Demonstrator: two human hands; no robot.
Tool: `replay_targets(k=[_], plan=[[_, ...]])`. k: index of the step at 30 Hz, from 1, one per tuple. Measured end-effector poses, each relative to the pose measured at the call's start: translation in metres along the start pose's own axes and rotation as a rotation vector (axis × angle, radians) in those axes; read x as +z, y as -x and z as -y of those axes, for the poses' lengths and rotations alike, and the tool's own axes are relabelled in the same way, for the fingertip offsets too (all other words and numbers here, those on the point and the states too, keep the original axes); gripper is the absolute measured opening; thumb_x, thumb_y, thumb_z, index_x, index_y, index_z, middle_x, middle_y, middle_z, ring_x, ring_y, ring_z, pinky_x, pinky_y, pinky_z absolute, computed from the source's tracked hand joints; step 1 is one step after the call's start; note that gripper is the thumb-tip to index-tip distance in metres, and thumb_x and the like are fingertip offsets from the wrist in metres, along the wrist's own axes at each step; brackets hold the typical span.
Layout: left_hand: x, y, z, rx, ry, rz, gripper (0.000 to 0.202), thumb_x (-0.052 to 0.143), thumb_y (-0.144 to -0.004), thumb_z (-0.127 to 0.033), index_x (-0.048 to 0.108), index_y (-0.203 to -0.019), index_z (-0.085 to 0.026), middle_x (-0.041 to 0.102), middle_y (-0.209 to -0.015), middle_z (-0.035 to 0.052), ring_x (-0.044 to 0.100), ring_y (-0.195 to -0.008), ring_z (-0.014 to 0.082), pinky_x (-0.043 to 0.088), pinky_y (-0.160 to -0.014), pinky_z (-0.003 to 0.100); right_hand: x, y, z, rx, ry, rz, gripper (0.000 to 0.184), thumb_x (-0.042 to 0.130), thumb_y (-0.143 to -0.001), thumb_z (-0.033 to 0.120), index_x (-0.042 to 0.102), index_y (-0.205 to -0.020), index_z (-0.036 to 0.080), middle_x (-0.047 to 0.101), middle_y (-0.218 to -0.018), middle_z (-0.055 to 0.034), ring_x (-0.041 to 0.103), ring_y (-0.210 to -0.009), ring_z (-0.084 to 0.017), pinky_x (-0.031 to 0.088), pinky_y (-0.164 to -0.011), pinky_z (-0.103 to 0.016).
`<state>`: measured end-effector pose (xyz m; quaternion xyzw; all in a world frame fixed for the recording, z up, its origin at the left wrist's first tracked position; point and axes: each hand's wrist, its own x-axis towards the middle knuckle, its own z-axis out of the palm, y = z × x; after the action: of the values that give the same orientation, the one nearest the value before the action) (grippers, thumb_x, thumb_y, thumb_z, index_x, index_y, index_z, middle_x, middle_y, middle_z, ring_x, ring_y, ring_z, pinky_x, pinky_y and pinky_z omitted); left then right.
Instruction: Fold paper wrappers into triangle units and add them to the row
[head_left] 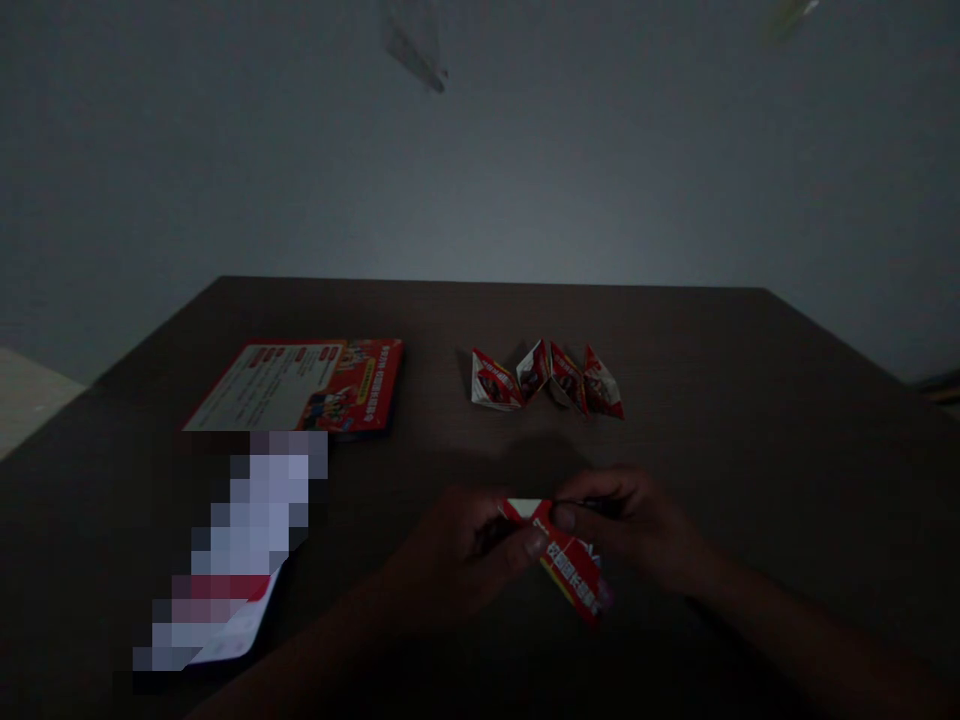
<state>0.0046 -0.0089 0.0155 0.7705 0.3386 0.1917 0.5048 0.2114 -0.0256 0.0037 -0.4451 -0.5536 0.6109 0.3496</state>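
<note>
- Here, the left hand (469,560) and right hand (639,522) both pinch the paper (574,577) at its far end.
- Its long axis slants from between them nearer and rightward.

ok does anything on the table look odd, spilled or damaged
Nothing looks spilled or damaged, though dim light hides detail. The oddity is the lit screen at the left: coarse square blocks cover most of it, hiding its content. The red paper held by the left hand and right hand looks folded, not torn.
</note>
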Motion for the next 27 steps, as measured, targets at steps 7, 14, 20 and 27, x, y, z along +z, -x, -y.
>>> replay_targets(k=[7, 14, 20, 27], plan=[[0.0032, -0.0007, 0.0011, 0.011, -0.058, -0.024, 0.034, 0.037, -0.093, -0.032, 0.061, -0.076, -0.015, 0.051, -0.058, -0.0032, 0.045, -0.052, 0.0089, 0.032, -0.051, 0.02, 0.001, -0.0042, -0.0031, -0.019, -0.115, -0.134, 0.02, 0.07, -0.076, 0.036, 0.072, -0.075, 0.016, 0.065, -0.066, -0.0014, 0.055, -0.059, -0.011, 0.043, -0.055, -0.022], [0.0054, -0.0013, 0.0052, -0.104, -0.003, -0.15, 0.032, 0.04, -0.092, -0.034, 0.061, -0.077, -0.014, 0.061, -0.06, -0.0003, 0.056, -0.053, 0.0114, 0.038, -0.05, 0.02, 0.0026, -0.0044, -0.0025, -0.01, -0.097, -0.147, 0.017, 0.071, -0.075, 0.033, 0.07, -0.073, 0.017, 0.067, -0.067, -0.0014, 0.058, -0.06, -0.011, 0.045, -0.057, -0.022], [0.005, -0.0011, 0.0056, -0.101, -0.025, -0.14, 0.026, 0.047, -0.088, -0.033, 0.065, -0.082, -0.014, 0.066, -0.068, 0.001, 0.058, -0.061, 0.0123, 0.04, -0.055, 0.021, 0.0004, -0.005, -0.0096, -0.011, -0.152, -0.221, 0.017, 0.072, -0.074, 0.034, 0.07, -0.073, 0.017, 0.067, -0.068, -0.0005, 0.057, -0.059, -0.011, 0.045, -0.056, -0.022], [0.006, -0.0043, 0.0042, -0.142, -0.055, -0.215, 0.025, 0.044, -0.088, -0.029, 0.063, -0.08, -0.014, 0.064, -0.064, 0.0, 0.056, -0.057, 0.0115, 0.038, -0.051, 0.02, 0.0006, -0.0038, -0.0022, 0.013, -0.059, -0.148, 0.021, 0.07, -0.076, 0.036, 0.067, -0.071, 0.015, 0.063, -0.062, 0.0001, 0.054, -0.056, -0.01, 0.042, -0.054, -0.021]])
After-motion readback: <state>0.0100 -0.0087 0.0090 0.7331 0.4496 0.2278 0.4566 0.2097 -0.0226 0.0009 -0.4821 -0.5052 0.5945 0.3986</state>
